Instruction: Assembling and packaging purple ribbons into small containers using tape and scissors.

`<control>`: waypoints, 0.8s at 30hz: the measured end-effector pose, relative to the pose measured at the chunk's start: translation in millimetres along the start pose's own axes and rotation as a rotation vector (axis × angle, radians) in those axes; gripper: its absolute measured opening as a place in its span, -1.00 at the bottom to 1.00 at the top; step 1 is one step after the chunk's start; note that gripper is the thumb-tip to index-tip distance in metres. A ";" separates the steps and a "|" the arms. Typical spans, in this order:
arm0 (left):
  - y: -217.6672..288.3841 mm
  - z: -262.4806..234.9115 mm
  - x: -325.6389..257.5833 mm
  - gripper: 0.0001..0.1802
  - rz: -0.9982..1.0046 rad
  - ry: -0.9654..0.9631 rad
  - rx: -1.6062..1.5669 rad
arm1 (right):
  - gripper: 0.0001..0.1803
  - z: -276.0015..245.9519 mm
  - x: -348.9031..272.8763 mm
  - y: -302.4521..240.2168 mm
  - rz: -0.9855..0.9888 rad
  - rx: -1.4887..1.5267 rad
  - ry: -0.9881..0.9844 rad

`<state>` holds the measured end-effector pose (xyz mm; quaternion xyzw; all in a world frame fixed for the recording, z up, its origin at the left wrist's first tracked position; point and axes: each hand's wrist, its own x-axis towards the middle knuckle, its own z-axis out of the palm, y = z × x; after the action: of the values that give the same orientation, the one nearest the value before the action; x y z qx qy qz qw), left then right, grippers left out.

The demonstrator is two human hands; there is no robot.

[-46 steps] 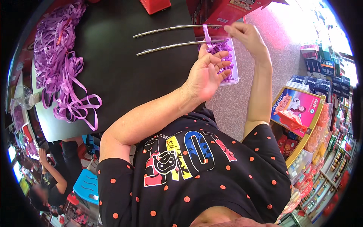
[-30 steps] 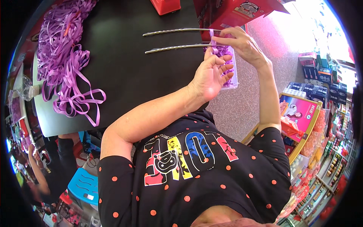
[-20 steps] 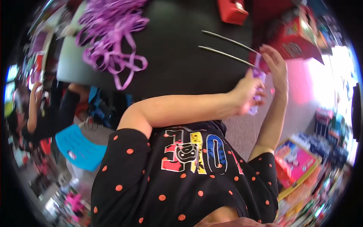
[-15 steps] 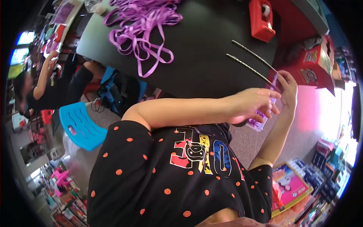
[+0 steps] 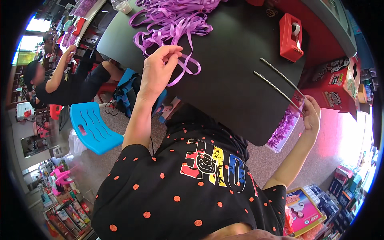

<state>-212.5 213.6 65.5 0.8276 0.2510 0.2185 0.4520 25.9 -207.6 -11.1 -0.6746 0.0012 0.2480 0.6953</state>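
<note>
Beside a tangled pile of purple ribbon [image 5: 196, 26], my left hand [image 5: 156, 74] is closed in a pinch. Its thumb and forefinger meet at a strand of the ribbon, and the other fingers curl under. Two thin twisted metal rods [image 5: 276, 86] slant side by side over the right part of the dark table [image 5: 236, 72]. My right hand [image 5: 312, 116] is closed round their near ends at the table's right edge; its fingertips partly hide those ends. Below them, a clear container [image 5: 274, 148] with bunched purple ribbon pieces [image 5: 285, 128] shows past the table edge.
A red tape dispenser [image 5: 290, 42] stands at the table's far right, near a red carton [image 5: 336, 86]. To the left are a blue stool [image 5: 94, 128] and a seated person [image 5: 76, 80]. Stacked boxes [image 5: 332, 196] lie at lower right.
My left hand has swung from beside the right hand, across the table to the ribbon pile at the left. The right hand stays at the rod ends. The whole view has shifted slightly.
</note>
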 end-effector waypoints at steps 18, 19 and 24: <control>87.5 76.0 -54.6 -0.85 0.386 -0.805 -0.246 | -0.54 61.2 -144.1 54.9 -0.451 0.371 -0.022; 87.0 93.3 -68.6 -0.83 0.586 -0.930 -0.328 | -0.47 92.8 -152.3 43.5 -0.297 0.549 -0.208; 78.8 138.5 -90.9 -0.84 0.736 -1.323 -0.428 | -0.22 146.7 -155.9 10.8 -0.042 0.534 -0.341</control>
<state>-184.6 32.7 52.2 0.7108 -0.4080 -0.1404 0.5555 -163.4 -123.7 44.3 -0.4168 -0.0640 0.3339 0.8430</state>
